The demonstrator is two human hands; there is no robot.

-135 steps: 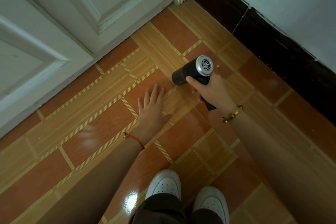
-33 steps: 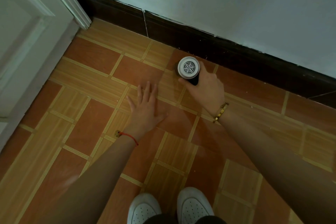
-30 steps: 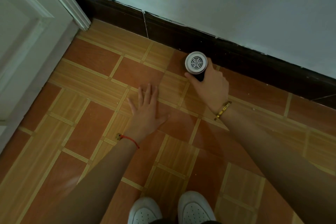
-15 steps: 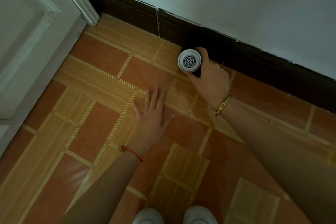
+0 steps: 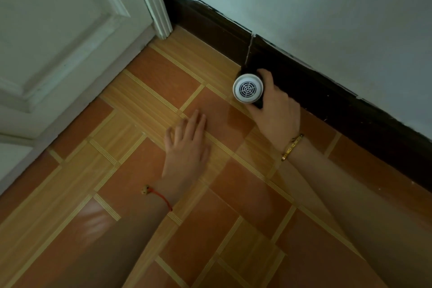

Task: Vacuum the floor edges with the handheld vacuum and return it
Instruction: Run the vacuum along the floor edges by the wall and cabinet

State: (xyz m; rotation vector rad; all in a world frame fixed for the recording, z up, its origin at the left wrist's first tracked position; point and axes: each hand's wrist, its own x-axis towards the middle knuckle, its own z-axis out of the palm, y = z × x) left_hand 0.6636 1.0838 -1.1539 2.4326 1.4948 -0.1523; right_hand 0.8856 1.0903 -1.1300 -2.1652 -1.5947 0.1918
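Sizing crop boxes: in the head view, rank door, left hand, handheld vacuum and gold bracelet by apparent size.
1. door
2. left hand
3. handheld vacuum, partly hidden by the right hand
4. gold bracelet

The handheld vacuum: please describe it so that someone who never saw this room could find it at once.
Find the dark baseboard under the pale wall, right of the white door. Just in front of it, the right hand grips the handheld vacuum. It is a dark tube whose round white cap, with a web-like grille, faces the camera.
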